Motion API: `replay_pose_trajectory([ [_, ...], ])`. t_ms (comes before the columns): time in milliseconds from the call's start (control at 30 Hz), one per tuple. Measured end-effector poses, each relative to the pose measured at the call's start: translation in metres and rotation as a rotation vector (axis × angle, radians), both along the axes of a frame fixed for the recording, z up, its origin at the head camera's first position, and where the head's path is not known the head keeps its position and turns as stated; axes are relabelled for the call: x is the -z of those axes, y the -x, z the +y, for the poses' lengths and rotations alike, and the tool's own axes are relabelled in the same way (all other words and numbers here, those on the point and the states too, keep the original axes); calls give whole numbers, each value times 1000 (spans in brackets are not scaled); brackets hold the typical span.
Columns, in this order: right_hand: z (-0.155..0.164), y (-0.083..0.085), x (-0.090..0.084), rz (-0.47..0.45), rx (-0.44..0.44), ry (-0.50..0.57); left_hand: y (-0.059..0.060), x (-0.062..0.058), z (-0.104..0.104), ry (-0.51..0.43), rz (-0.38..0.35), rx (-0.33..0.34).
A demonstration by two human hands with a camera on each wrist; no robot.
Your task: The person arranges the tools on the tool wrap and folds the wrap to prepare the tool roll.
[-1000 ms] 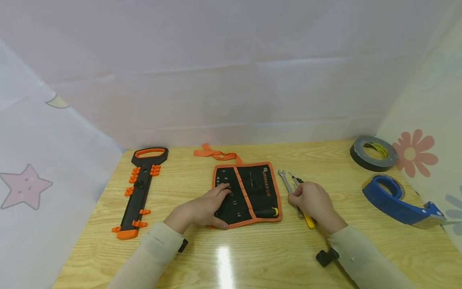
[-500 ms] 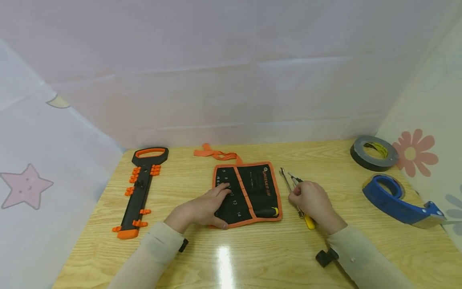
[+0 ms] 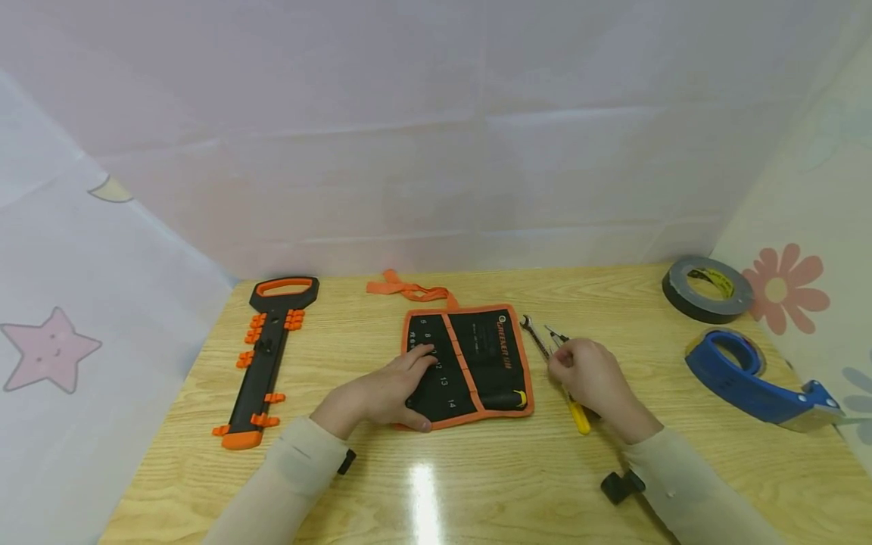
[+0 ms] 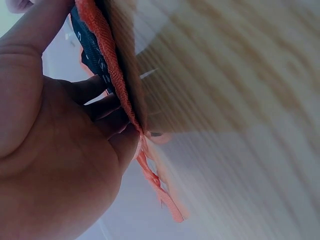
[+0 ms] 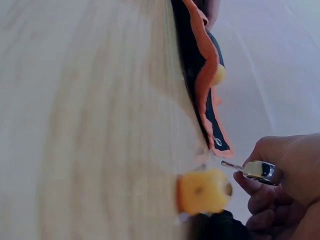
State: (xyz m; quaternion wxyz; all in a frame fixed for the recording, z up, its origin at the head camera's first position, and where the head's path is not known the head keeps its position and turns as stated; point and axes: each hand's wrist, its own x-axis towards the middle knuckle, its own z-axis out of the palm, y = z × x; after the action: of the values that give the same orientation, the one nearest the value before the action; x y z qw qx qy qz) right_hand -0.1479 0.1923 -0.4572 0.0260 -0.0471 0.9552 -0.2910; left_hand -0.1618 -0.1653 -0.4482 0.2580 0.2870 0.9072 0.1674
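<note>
Now we note the right hand (image 3: 591, 376) pinching the slim silver wrench (image 3: 534, 336), lifted and swung leftward toward the black orange-trimmed fabric tool roll (image 3: 477, 356) that the flat, relaxed left hand (image 3: 381, 395) pins on the tabletop (image 3: 477, 484).

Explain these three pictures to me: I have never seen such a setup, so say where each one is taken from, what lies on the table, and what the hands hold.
There is no machine here: a person works with two bare hands and wears three cameras. The wide picture comes from the head camera and looks down at a wooden table. The two close pictures come from cameras on the wrists, so they look sideways and blurred.

The left hand rests on a black tool pouch with orange trim. The right hand pinches a small metal wrench, lifted beside a yellow-handled tool; the right wrist view shows the wrench's shiny end between the fingers.

Also on the table are an orange-and-black tool rack at the left, and a grey tape roll and a blue tape dispenser at the right.
</note>
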Motion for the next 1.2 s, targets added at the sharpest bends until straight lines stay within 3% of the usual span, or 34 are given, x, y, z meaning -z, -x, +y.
replay_pose_trajectory([
  [367, 11, -4, -9, 1, -97, 63, 0, -3, 0, 12, -7, -4],
  [800, 10, -3, -10, -29, -190, 52, 0, -3, 1, -7, -4, 14],
  [1200, 9, 1, -6, -19, -344, 39, -1, -3, 1, -5, 3, 10],
])
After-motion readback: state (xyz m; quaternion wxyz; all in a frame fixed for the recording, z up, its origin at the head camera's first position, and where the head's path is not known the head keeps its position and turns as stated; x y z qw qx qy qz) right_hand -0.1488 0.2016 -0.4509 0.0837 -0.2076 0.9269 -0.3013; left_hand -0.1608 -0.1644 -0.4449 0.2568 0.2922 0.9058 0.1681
